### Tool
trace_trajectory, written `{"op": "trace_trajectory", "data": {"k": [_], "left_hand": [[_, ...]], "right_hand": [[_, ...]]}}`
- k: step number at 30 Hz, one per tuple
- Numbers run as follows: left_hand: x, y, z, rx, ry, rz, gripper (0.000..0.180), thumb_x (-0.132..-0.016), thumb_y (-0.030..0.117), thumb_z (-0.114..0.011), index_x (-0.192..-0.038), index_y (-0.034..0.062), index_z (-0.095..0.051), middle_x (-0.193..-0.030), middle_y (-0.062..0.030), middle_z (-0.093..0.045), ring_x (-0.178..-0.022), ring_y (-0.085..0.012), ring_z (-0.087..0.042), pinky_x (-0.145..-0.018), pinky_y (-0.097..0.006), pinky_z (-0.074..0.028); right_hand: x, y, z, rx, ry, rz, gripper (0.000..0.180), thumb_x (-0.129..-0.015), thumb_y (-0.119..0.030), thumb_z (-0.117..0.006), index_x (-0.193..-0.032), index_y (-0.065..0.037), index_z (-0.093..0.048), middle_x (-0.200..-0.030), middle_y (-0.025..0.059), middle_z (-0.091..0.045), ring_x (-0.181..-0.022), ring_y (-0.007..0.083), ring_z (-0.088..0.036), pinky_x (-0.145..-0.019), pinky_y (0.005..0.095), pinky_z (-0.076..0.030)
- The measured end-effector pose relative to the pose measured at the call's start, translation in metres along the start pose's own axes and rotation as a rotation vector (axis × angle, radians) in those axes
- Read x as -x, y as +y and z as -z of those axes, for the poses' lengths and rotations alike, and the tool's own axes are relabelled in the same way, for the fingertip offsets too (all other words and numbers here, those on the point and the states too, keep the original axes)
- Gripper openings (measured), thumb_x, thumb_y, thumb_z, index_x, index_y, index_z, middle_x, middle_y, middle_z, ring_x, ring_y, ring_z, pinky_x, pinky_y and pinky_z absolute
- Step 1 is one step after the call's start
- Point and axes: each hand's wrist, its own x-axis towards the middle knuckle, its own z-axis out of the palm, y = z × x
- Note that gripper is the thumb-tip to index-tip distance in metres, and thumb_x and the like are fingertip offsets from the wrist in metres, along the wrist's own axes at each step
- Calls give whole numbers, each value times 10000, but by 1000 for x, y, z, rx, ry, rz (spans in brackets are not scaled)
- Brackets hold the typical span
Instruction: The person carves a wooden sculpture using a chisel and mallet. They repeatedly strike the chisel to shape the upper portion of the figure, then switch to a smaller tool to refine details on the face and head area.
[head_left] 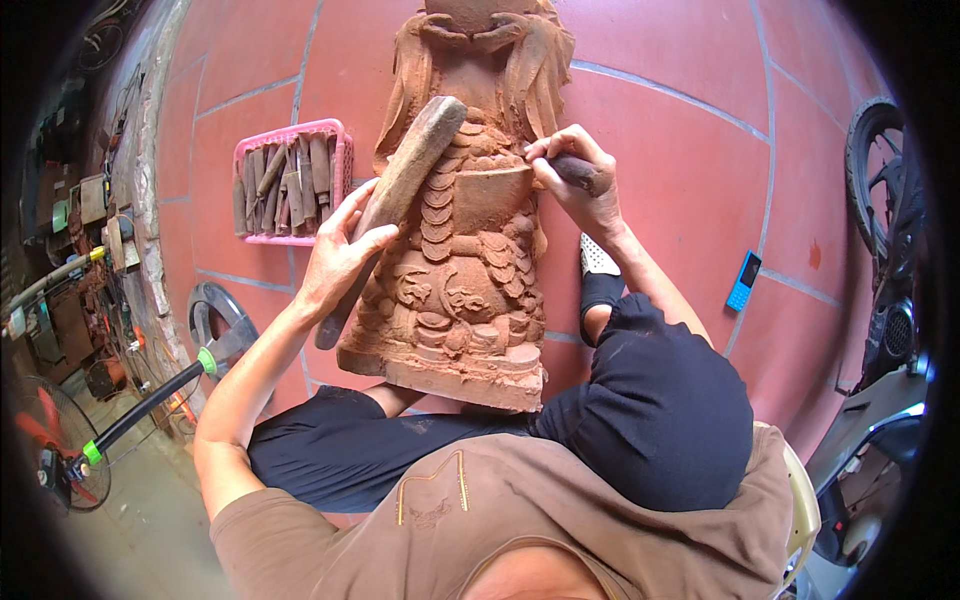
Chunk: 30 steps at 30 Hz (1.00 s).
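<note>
One person sits with two knees in dark trousers [650, 420], the lower end of one reddish-brown carved figure [480, 290] lying just beyond the lap. The figure stretches away from the body on the floor, its far end cut off by the upper edge of the view.

The left hand [335, 260] grips one long wooden bar [400, 185], thumb across it; the bar slants over the figure's left side and hides part of the carving. The right hand [588, 195] is closed around one dark-handled tool [577, 172], its fingertips at the figure's right edge; the tool's working end is hard to make out. One white perforated shoe [598, 256] sits close by on that side.

To the left stands one pink basket [342, 165] with roughly a dozen wooden-handled tools [285, 185], too tightly packed to count surely. One blue phone [743, 282] lies well to the right, red tiles [670, 190] running between it and the figure. Farther out, one fan [60, 440] and one black pole [150, 405] border the left; one motorcycle wheel [875, 180] bounds the right.
</note>
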Motion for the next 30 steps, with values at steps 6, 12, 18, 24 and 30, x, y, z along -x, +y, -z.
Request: {"op": "trace_trajectory", "data": {"k": [6,12,18,24,30], "left_hand": [[-2,-9,2,-89,29,-53,720,-893,184,-730,-1516,71,-389,-1163,-84,-646,-1017,-115,-602,-910,-275,-478],[2,-1,5,-91,12,-1,722,-887,195,-733,-1517,88,-396,-1179,-92,-639,-1033,-125,-596,-932,-295,-469],[-1,-1,3,-112,11,-20,740,-878,219,-744,-1518,91,-395,-1154,-90,-644,-1018,-127,-591,-933,-304,-466],[-2,0,3,-104,0,11,744,-855,221,-755,-1495,64,-411,-1302,-141,-590,-1156,-182,-571,-1013,-347,-446],[-6,-10,4,-124,9,-12,737,-851,218,-754,-1491,67,-420,-1352,-126,-571,-1212,-198,-543,-1059,-361,-416]], "right_hand": [[-38,1,-7,-159,44,-48,111,-869,55,-676,-855,-16,-592,-932,79,-727,-903,96,-674,-795,261,-556],[-16,9,-7,-16,-106,84,118,-872,82,-659,-871,-16,-593,-972,90,-720,-972,150,-680,-880,293,-546],[-19,-10,-1,-185,-11,-129,101,-858,47,-682,-866,-25,-611,-954,103,-733,-922,141,-687,-807,276,-559],[-98,17,9,-302,233,2,87,-872,14,-707,-887,-38,-639,-965,90,-743,-909,111,-683,-801,254,-570],[-106,40,-6,-195,257,18,95,-863,-53,-747,-871,-48,-652,-884,41,-730,-869,88,-677,-786,245,-555]]}}
